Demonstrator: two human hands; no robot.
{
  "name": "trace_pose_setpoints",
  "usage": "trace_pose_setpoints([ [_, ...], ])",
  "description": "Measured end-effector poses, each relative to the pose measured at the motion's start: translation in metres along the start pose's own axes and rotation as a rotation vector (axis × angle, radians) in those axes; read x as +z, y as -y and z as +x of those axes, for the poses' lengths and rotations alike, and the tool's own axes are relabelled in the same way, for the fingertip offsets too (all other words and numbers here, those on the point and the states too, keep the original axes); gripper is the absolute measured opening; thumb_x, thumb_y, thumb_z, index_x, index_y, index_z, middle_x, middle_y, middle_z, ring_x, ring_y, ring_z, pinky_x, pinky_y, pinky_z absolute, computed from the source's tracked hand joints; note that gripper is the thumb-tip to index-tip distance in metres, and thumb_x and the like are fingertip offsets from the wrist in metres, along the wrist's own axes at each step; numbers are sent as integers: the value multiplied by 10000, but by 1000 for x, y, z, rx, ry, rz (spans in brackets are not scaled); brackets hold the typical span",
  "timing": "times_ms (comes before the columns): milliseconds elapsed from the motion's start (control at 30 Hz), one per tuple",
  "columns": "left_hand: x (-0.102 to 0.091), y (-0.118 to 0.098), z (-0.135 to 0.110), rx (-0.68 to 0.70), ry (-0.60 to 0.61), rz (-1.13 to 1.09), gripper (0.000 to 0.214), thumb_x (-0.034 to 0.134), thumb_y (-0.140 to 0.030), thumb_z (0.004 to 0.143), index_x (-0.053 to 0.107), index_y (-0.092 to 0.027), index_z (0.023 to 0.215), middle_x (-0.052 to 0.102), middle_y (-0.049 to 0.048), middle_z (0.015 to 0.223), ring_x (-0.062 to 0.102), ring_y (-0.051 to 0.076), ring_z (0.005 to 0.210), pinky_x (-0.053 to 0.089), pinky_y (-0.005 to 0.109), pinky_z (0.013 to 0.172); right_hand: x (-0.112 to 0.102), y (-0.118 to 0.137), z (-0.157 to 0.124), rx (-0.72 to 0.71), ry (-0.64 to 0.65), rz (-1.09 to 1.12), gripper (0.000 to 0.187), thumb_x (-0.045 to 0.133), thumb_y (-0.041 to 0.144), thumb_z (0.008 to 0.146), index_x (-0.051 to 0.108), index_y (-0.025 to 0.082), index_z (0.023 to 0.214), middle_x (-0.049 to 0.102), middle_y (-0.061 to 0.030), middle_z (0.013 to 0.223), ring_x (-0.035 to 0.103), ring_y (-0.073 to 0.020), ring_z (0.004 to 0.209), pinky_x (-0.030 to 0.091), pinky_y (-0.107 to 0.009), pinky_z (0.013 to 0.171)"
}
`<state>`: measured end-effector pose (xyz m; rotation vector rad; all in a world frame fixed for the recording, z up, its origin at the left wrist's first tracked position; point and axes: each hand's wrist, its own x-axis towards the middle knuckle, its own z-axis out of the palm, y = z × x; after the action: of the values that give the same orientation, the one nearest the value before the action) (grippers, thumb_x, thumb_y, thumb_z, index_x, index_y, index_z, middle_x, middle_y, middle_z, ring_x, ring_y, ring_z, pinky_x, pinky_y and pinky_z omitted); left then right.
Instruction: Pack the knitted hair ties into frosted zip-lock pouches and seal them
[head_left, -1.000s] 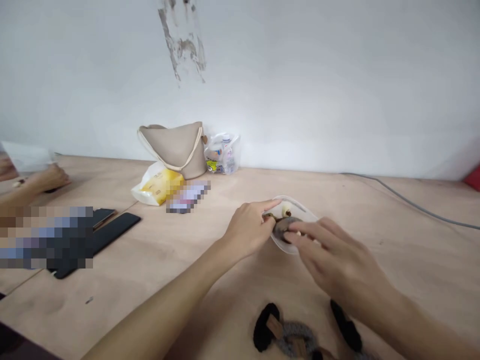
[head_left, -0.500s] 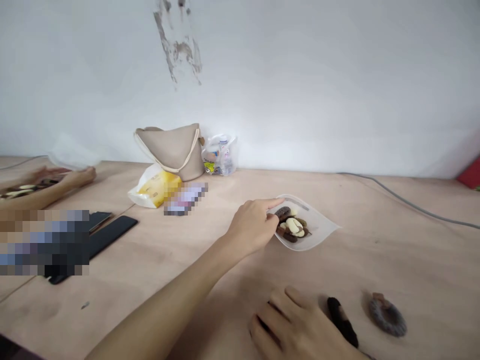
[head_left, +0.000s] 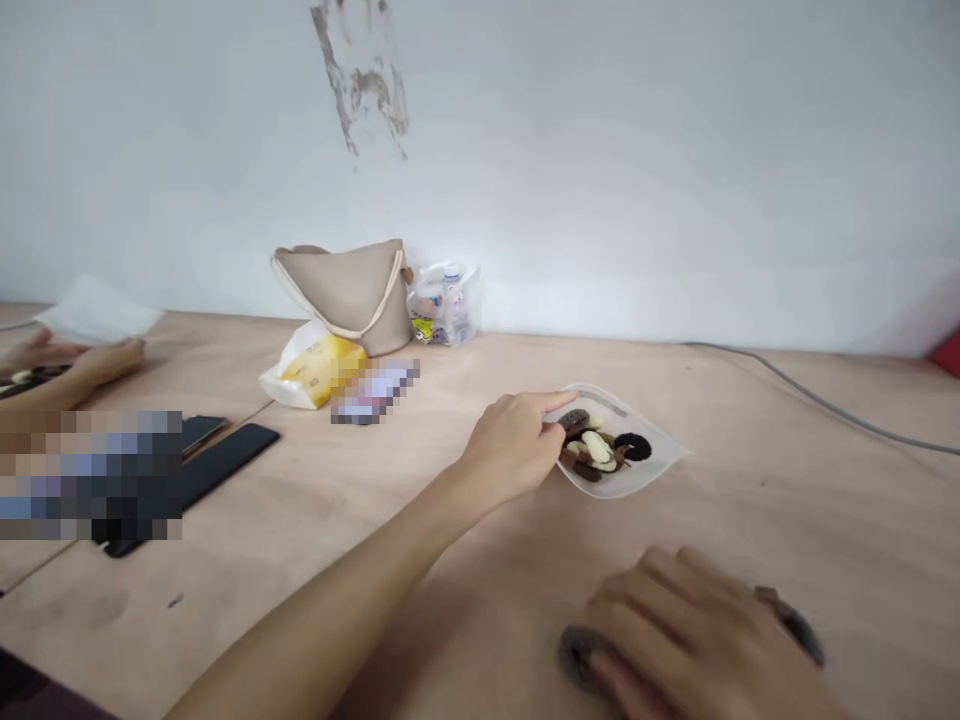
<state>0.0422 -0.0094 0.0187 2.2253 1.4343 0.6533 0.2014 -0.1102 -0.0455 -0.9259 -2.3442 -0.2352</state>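
Nearest the camera, the right hand (head_left: 690, 640) lay low over the tabletop (head_left: 825, 500), blurred, its fingers curled down over a dark fuzzy hair tie (head_left: 579, 655) that showed at the fingertips. Whether it gripped the tie or only covered it could not be told. Just beyond its knuckles, a second hair tie (head_left: 799, 625) rested on the wood, half hidden by the hand.

Further out, the left hand (head_left: 514, 452) reached across from the left, forefinger stretched and thumb closed against it, pinching the near-left rim of a clear plastic bag (head_left: 660, 462). The bag lay flat on the tabletop with its mouth held open. Inside it sat a small heap of brown and cream pieces (head_left: 596, 447) and, beside them to the right, a black hair tie (head_left: 634, 447). The two hands were well apart.

To the left lay a black phone (head_left: 225, 465), and past it a co-worker's hand (head_left: 105, 358) rested on the wood. Against the wall stood a beige bucket bag (head_left: 349, 295), with a yellow and white plastic bag (head_left: 315, 370) in front of it and a clear packet of small bottles (head_left: 442, 305) beside it. A grey cable (head_left: 817, 403) ran along the far right.
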Motion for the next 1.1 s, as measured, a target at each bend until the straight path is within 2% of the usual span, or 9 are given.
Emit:
trace_pose_setpoints([
  [133, 0, -1, 0, 0, -3, 11, 525, 429, -89, 739, 613, -295, 1186, 693, -44, 1087, 680, 198, 846, 506, 314, 840, 27, 18, -9, -107, -96, -124, 258, 380, 140, 897, 530, 215, 701, 573, 23, 598, 481, -132, 516, 335, -301, 523],
  [233, -1, -2, 0, -12, 12, 1, 539, 426, -87, 734, 604, -303, 1195, 707, -50, 1050, 685, 181, 730, 516, 310, 818, 31, 15, -6, -131, -118, -207, 220, 402, 109, 867, 537, 201, 719, 597, -1, 635, 501, -137, 555, 354, -304, 585],
  [467, 0, -2, -1, 26, -57, -16, 506, 452, -85, 726, 646, -332, 1122, 710, -78, 1028, 644, 199, 1008, 497, 305, 880, 19, 3, 4, -185, 88, -156, 55, 517, 173, 828, 557, 195, 798, 593, 14, 673, 520, -141, 572, 392, -294, 546],
  [600, -1, -2, -1, 21, -45, -3, 507, 449, -80, 727, 649, -325, 1123, 711, -67, 1030, 632, 211, 1034, 490, 315, 892, 11, 7, 11, -178, 187, -88, 91, 528, 146, 818, 564, 211, 765, 618, 15, 682, 553, -152, 595, 430, -284, 536],
  [767, -3, -2, -1, 19, 0, -2, 519, 434, -81, 729, 631, -300, 1157, 672, -57, 1130, 613, 211, 1071, 471, 325, 926, -15, -10, 10, -239, -56, -115, 276, 354, 75, 883, 598, 199, 915, 684, -49, 933, 619, -189, 845, 466, -313, 755],
  [867, -5, -2, -1, 57, 23, -18, 526, 422, -83, 731, 618, -274, 1180, 633, -47, 1198, 588, 207, 1112, 458, 319, 946, -25, -36, 14, -131, -178, -132, 258, 383, 91, 893, 585, 186, 1020, 640, -82, 1097, 586, -208, 988, 462, -333, 822],
  [933, -5, -2, -1, 68, 34, -27, 535, 416, -79, 731, 613, -280, 1186, 630, -50, 1203, 596, 204, 1097, 462, 311, 936, -26, -47, 16, -20, -186, -132, 254, 443, 75, 873, 582, 197, 1047, 623, -68, 1133, 586, -186, 974, 471, -310, 811],
  [1000, -6, -3, -1, 40, 42, -22, 540, 416, -78, 731, 611, -289, 1188, 639, -50, 1190, 613, 207, 1061, 475, 309, 909, -24, -45, 14, 21, -148, -98, 220, 465, 98, 874, 591, 210, 1016, 643, -44, 1074, 603, -154, 901, 479, -268, 764],
  [1100, -7, -3, -1, -4, 43, -11, 526, 426, -83, 735, 622, -299, 1174, 657, -47, 1162, 616, 214, 1046, 483, 303, 877, -15, -23, -1, -26, -59, -141, 232, 389, 255, 934, 599, 248, 836, 648, 17, 747, 588, -115, 633, 459, -238, 580],
])
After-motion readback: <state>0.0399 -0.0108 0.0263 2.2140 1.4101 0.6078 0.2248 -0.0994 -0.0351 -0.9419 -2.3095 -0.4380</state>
